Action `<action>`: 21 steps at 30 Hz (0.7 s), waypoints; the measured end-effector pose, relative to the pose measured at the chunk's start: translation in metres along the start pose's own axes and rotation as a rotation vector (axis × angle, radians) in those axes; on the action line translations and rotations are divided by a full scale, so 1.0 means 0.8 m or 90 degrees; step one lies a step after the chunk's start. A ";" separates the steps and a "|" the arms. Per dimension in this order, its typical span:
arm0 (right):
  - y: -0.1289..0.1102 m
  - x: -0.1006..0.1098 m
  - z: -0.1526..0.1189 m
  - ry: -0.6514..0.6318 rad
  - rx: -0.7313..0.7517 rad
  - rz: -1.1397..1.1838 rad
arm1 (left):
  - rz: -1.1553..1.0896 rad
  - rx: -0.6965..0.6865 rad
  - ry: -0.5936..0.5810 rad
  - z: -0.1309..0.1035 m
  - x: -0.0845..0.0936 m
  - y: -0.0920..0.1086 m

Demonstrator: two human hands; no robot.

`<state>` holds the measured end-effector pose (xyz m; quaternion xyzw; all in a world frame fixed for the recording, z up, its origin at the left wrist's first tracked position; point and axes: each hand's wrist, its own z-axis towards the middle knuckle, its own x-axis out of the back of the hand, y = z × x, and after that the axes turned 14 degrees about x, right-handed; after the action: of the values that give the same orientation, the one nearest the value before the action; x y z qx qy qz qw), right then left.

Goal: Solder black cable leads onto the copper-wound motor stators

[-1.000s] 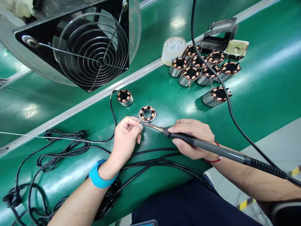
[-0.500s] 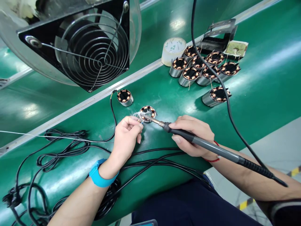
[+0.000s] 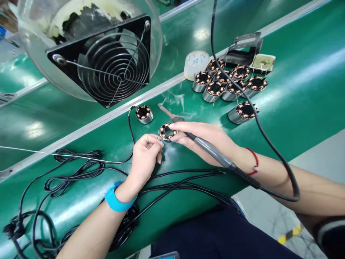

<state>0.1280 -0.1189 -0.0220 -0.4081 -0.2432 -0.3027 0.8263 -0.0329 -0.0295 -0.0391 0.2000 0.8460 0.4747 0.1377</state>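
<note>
A small motor stator (image 3: 168, 132) with copper coils stands on the green bench in front of me. At its near left rim, my left hand (image 3: 147, 153) is closed in a pinch on a thin wire (image 3: 162, 141). My right hand (image 3: 207, 138) is wrapped round a soldering iron (image 3: 208, 146), and its thumb and forefinger touch the stator's right side. The iron's tip points away to the upper left, past the stator, with smoke near it. Another stator (image 3: 144, 114), with a black cable at its left, stands just beyond.
A fan with a wire guard (image 3: 118, 72) hangs at upper left. Several wound stators (image 3: 214, 91) stand at upper right beside a tape roll (image 3: 196, 64) and an iron stand (image 3: 244, 48). Black cables (image 3: 78, 172) lie coiled at left. The iron's cord (image 3: 260, 124) arcs across the right.
The soldering iron's tip has lifted off the stator and swung up and away. My right hand has moved left so its fingertips touch the stator. My left hand stays at the rim.
</note>
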 end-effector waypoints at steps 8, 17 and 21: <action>0.012 -0.026 0.015 0.012 -0.001 0.013 | -0.010 -0.002 0.002 0.001 0.002 -0.001; 0.020 -0.040 0.004 0.073 0.041 0.011 | 0.004 -0.012 -0.054 0.000 0.018 0.007; 0.037 -0.049 0.006 0.008 0.077 -0.015 | 0.090 0.190 -0.226 0.002 0.036 0.025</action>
<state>0.1203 -0.0889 -0.0605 -0.3526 -0.2608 -0.2995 0.8473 -0.0536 -0.0050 -0.0241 0.3573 0.8532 0.3101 0.2197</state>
